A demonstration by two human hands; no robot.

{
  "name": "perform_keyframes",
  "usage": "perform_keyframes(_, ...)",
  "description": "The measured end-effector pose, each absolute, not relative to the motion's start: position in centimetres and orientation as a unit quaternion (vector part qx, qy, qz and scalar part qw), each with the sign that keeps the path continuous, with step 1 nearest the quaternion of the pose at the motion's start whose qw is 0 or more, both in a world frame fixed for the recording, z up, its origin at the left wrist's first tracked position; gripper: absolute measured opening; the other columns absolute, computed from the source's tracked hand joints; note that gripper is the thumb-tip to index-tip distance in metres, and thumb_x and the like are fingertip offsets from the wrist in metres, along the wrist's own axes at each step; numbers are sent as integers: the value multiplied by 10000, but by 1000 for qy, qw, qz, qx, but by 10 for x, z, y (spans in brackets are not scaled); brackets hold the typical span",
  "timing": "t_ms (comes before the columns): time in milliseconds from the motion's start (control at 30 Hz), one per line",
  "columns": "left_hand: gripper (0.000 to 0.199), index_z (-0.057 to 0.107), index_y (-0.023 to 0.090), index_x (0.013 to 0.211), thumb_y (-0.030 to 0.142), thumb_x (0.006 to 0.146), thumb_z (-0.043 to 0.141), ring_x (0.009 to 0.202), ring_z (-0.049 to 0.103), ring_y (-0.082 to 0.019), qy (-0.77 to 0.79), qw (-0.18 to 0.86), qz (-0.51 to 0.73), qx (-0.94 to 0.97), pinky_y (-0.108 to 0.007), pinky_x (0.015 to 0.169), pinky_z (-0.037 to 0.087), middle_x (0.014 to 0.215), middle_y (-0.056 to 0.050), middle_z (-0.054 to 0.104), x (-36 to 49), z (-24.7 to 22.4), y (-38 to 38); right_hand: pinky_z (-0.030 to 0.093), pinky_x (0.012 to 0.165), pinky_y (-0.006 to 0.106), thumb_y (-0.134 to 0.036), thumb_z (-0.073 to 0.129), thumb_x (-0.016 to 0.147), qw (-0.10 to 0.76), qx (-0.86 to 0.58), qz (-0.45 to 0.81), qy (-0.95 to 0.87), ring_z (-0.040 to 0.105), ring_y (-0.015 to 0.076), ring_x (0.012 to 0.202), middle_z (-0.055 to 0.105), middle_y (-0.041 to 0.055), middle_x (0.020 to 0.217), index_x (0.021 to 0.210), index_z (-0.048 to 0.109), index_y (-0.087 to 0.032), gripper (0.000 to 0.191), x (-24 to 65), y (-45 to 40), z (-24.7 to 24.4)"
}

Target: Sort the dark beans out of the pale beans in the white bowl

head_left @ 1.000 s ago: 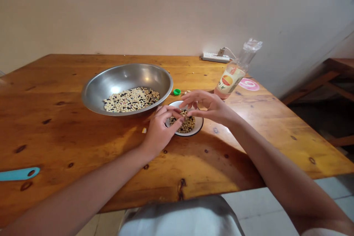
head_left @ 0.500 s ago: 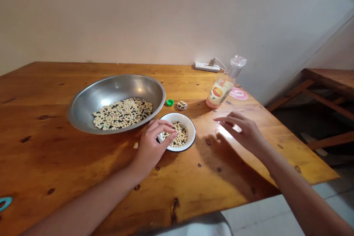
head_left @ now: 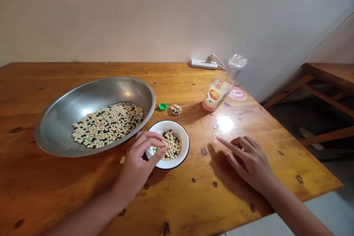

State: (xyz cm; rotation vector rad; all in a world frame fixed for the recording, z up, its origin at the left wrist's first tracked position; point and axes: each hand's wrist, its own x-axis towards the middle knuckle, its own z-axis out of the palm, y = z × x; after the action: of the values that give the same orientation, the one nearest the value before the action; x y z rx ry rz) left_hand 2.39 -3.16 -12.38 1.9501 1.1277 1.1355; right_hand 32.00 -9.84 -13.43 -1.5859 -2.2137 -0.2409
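My left hand (head_left: 142, 155) is over the left rim of a small white bowl (head_left: 184, 147), thumb and fingertips pinched together; what they hold, if anything, is too small to tell. Pale and black beads (head_left: 173, 143) lie in that bowl. On the right, my right hand (head_left: 246, 156) hovers low over the table with its index finger stretched out and thumb apart, nothing visible in it. A wide steel basin (head_left: 55, 132) with many pale, black and a few coloured beads (head_left: 107, 123) stands at the left. Behind the bowl are a green cap (head_left: 163, 107) and a small dish of beads (head_left: 176, 109).
A clear bottle (head_left: 218, 92) with a pinkish base stands behind my right hand, beside a pink round sticker (head_left: 238, 94). Near the wall lies a white power strip (head_left: 204, 64) with a plug. Another wooden table (head_left: 332, 77) is at the far right.
The view has shifted closer, so the basin and bowl appear larger and lower left. My right hand has lowered toward the table, its index finger extended. The left hand keeps its pinch by the bowl.
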Motion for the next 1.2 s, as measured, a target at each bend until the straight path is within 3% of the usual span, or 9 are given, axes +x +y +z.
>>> perform_keyframes(200, 98, 621, 225, 707, 205, 801, 602, 868, 568, -162, 427, 298, 428, 739, -282, 805, 441, 862, -10, 614, 24, -123, -32, 392, 725, 361, -282, 537, 875, 159, -559, -55, -812, 525, 193, 759, 604, 51, 828, 1198, 605, -273, 330, 318, -99, -134)
perform_keyframes(400, 96, 620, 227, 708, 200, 798, 605, 868, 565, -162, 429, 300, 427, 738, -277, 806, 444, 859, -10, 611, 23, -123, -32, 428, 682, 333, -196, 459, 901, 272, -586, -45, -762, 512, 185, 734, 512, 43, 796, 1355, 434, -269, 461, 326, -101, -133)
perform_keyframes(533, 86, 622, 229, 715, 201, 795, 609, 866, 565, -164, 431, 302, 427, 736, -280, 803, 447, 860, -12, 611, 23, -124, -31, 441, 680, 334, -209, 488, 889, 288, -592, -46, -751, 522, 182, 706, 504, 30, 770, 1364, 420, -270, 484, 325, -100, -134)
perform_keyframes(600, 88, 622, 227, 713, 203, 796, 607, 864, 565, -164, 432, 301, 427, 735, -281, 801, 450, 857, -13, 611, 24, -125, -31, 446, 664, 328, -222, 531, 870, 302, -587, -58, -748, 528, 175, 673, 507, 19, 731, 1308, 492, -266, 442, 323, -99, -134)
perform_keyframes(700, 97, 620, 221, 702, 208, 797, 606, 858, 567, -166, 431, 300, 429, 735, -287, 800, 453, 851, -17, 613, 24, -124, -31, 440, 608, 300, -205, 612, 822, 335, -580, -92, -737, 519, 150, 600, 511, 1, 665, 1046, 660, -249, 233, 322, -99, -133)
perform_keyframes(800, 103, 618, 219, 696, 209, 798, 605, 852, 569, -167, 432, 298, 431, 734, -290, 800, 452, 847, -19, 616, 24, -124, -32, 424, 560, 281, -155, 650, 789, 351, -567, -109, -737, 506, 133, 572, 525, 1, 639, 827, 675, -213, 73, 322, -98, -132)
perform_keyframes(1200, 102, 625, 216, 703, 222, 803, 607, 855, 566, -167, 436, 310, 430, 727, -292, 815, 446, 854, -21, 609, 24, -123, -33, 424, 521, 274, -156, 650, 785, 367, -559, -75, -739, 510, 139, 574, 546, 2, 627, 766, 647, -216, 63, 323, -97, -132)
